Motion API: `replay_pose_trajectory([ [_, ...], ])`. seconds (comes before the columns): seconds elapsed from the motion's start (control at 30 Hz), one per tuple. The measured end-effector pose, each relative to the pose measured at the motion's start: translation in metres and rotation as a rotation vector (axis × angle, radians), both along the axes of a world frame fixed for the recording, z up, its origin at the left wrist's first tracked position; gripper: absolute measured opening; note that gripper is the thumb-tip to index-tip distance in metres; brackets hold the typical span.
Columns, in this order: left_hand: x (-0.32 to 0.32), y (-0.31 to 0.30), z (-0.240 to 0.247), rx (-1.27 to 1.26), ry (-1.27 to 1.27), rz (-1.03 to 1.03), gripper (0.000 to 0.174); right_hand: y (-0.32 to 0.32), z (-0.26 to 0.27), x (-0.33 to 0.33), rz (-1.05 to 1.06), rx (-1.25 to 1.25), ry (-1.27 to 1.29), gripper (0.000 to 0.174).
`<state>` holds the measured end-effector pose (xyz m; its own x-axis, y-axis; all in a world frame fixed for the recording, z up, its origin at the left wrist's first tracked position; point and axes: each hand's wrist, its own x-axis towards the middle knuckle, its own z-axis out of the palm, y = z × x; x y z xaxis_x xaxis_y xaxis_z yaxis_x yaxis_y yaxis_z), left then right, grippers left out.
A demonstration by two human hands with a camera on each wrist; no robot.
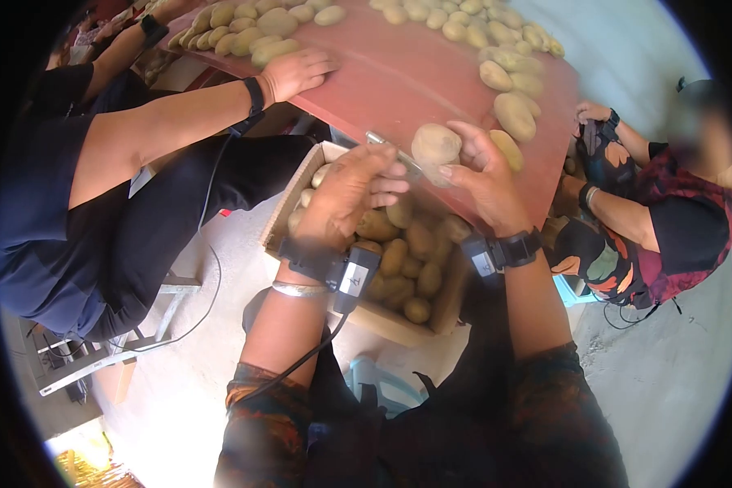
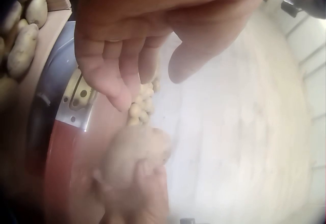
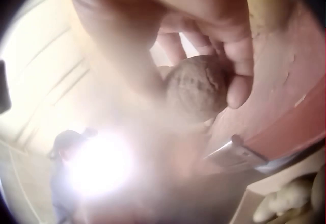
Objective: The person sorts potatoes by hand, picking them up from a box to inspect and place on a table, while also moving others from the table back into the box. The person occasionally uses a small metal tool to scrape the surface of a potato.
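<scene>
My right hand clasped a round tan potato, left wrist view alone showed my left hand slack, empty, over the red table

I could read nothing in any of the three views. The nearest thing to writing was a white sticker on the camera unit strapped behind the left hand. A second sticker sat on the wrist strap behind the right hand. Both carried dark marks too small for me to make out. The two wrist views were too blurred to show any lettering.
</scene>
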<state>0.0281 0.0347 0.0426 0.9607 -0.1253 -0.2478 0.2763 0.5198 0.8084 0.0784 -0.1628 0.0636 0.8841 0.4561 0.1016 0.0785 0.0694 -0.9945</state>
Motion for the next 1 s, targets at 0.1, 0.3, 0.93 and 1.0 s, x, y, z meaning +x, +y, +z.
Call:
replay_pose_trajectory([
  [0.1, -0.003, -0.007, 0.003, -0.023, -0.025, -0.010, 0.028, 0.007, -0.002, -0.009, 0.144, 0.147, 0.045, 0.055],
  [0.3, -0.006, -0.004, 0.004, 0.027, -0.039, -0.027, 0.027, 0.010, 0.002, -0.015, 0.193, 0.190, 0.190, 0.044],
  [0.93, -0.021, -0.014, 0.015, 0.097, 0.072, -0.172, 0.050, 0.001, 0.007, -0.034, 0.161, 0.128, 0.094, 0.046],
  [1.0, -0.021, -0.015, 0.014, 0.099, 0.073, -0.174, 0.050, 0.001, 0.008, -0.035, 0.162, 0.122, 0.091, 0.047],
])
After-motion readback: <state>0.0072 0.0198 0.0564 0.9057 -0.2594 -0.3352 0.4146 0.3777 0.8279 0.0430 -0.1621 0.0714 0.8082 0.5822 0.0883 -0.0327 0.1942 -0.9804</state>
